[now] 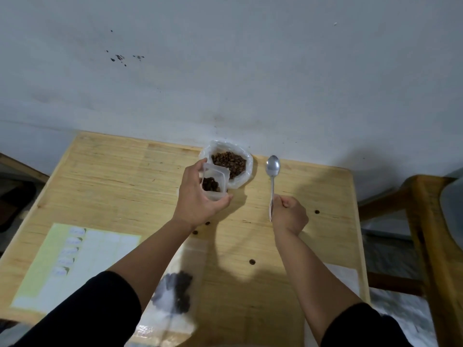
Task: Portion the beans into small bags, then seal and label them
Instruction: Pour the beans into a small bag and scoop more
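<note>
**A:** What do you have on the head view?

**B:** I see my left hand [198, 196] wrapped around a small clear plastic bag [215, 182] held open, with a few dark brown beans [211, 184] in its bottom. It sits just in front of the large white plastic bag [244, 160], whose rolled-down mouth shows a heap of the same beans, at the far edge of the pale wooden desk [125, 176].

**A:** And the other side?

**B:** My right hand [288, 212] is clenched on the handle of a silver metal spoon [272, 171]. The bowl points away from me toward the wall, just right of the large bag, and it looks empty (the handle end is hidden in my fist).

**A:** Any writing you can read?

**B:** I cannot. A pale yellow-green label sheet [75, 261] lies at the near left of the desk, with a column of white stickers bearing marks too blurred to make out. No brand shows anywhere.

**A:** Anything else on the desk?

**B:** A clear flat bag with dark beans inside [180, 289] lies under my left forearm, near the front edge. Loose beans [252, 261] are scattered between my arms, and one more sits right of my right hand. A white paper sheet [343, 276] shows at the near right.
</note>
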`<state>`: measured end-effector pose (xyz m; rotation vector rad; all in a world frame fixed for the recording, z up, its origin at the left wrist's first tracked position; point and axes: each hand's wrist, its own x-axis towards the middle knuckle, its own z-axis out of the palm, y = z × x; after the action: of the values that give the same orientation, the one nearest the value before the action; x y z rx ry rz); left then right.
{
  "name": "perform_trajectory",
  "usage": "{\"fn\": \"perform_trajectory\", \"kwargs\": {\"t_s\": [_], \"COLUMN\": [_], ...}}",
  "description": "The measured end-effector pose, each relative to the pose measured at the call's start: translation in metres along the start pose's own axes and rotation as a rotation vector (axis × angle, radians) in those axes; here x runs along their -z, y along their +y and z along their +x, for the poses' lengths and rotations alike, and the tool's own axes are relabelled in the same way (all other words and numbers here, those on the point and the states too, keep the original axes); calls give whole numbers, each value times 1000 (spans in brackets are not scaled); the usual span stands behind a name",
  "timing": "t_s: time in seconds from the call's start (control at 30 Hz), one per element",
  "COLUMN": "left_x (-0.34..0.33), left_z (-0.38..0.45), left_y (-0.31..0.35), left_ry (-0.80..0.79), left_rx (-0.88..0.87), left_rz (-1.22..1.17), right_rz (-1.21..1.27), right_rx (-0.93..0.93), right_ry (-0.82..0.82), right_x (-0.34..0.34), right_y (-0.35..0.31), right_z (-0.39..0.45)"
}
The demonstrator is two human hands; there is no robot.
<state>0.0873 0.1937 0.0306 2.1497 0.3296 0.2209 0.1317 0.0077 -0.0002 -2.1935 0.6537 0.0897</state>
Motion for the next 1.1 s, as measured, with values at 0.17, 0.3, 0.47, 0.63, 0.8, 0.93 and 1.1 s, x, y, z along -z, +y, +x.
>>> {"fn": "perform_trajectory", "kwargs": {"t_s": [0.17,0.3,0.47,0.63,0.8,0.93,1.1], "left_x": [12,28,61,99,125,130,129], "left_z": [-8,-17,-29,-37,-46,-51,-64], "left_y": [8,17,25,21,20,25,37], "left_ry": [-10,-56,-140,-162,-30,54,38], "left_rx": [-86,-156,-225,-290,-247,-76,-47], "left_rz": [-29,-89,-152,-168,-237,-382,-536], "right_rz": [269,561,389,216,214,507,633], "right_rx": [125,284,364,484,506,443,495], "right_ry": [-82,-437,-367,-273,-344,-376,-260], "right_x": [18,35,39,44,51,59,69], "right_y": [-35,-68,-97,-110,-114,-106,-89], "right_z": [-26,-68,-114,-144,-167,-190,-199]}}
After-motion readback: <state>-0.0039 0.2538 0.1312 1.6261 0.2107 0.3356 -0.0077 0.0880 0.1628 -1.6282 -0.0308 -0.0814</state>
